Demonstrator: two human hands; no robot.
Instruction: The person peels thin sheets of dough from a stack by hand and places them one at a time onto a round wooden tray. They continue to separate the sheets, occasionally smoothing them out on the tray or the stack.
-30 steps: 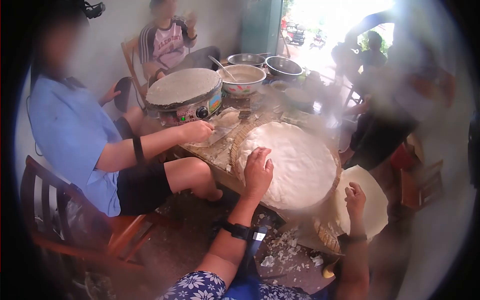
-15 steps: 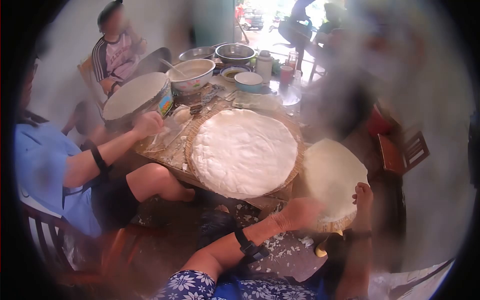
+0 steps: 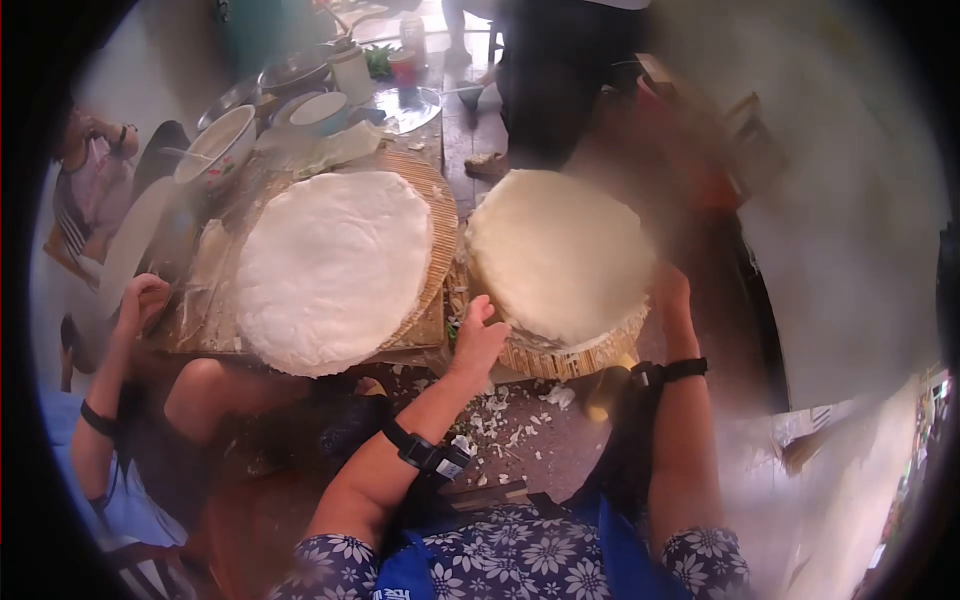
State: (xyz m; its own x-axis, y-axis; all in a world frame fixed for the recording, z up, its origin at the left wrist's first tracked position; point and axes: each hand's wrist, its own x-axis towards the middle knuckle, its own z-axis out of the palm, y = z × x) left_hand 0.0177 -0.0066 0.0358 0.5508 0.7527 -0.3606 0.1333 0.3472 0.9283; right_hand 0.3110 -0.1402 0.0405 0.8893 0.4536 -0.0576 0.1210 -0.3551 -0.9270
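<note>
My left hand (image 3: 480,340) is at the lower left edge of a pale, round dough-like sheet (image 3: 560,255), thumb and fingers slightly apart. At the sheet's right edge is my right hand (image 3: 674,295), its fingers blurred and partly hidden. The sheet lies on top of a stack on a round reed mat (image 3: 550,362). To the left, a larger, whiter round sheet (image 3: 335,270) lies on another reed mat (image 3: 437,240) on the wooden table, overhanging the front edge.
A co-worker's hand (image 3: 148,295) is by the table's left side. A floral bowl (image 3: 218,150), a blue bowl (image 3: 320,113), a flask (image 3: 350,75) and a red cup (image 3: 403,68) stand at the back. White scraps (image 3: 515,420) litter the floor. Another person stands beyond.
The view has turned right and down. My left hand has moved from the front of the pale stack to its left edge. The co-worker's hand has left the large pan's rim.
</note>
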